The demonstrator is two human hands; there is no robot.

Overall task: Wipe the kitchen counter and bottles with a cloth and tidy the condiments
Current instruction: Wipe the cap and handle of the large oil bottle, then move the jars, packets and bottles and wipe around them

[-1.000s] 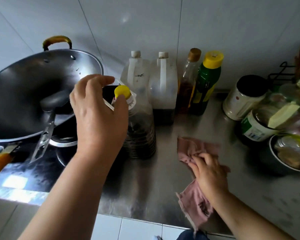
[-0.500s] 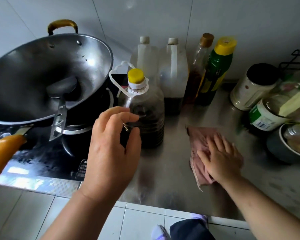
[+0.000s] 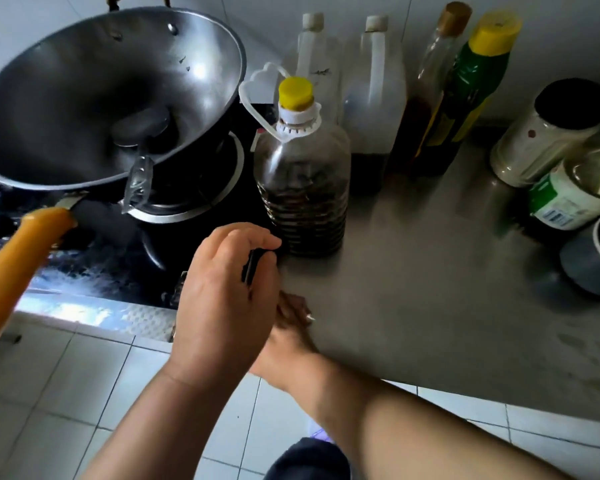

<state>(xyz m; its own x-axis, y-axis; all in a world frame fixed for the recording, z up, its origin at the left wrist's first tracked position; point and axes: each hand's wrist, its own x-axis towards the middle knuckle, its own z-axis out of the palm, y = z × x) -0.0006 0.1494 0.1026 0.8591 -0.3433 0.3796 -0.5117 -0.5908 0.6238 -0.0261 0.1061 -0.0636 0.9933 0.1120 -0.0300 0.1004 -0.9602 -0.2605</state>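
Head view: left hand (image 3: 222, 299) curled loosely, empty, hovering over right hand (image 3: 291, 317); right's grip can't tell. Oil jug (image 3: 302, 188) at 12 o'clock, on steel counter (image 3: 430, 271).

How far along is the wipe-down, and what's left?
Done: hard to tell; the counter near the big oil bottle looks bare, with smudges at the right. In hand: the left hand hides most of the right hand; no cloth visible. Left: back-row bottles, jars.

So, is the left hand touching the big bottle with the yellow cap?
Apart. In the head view, the left hand sits below the bottle, dark stove between them.
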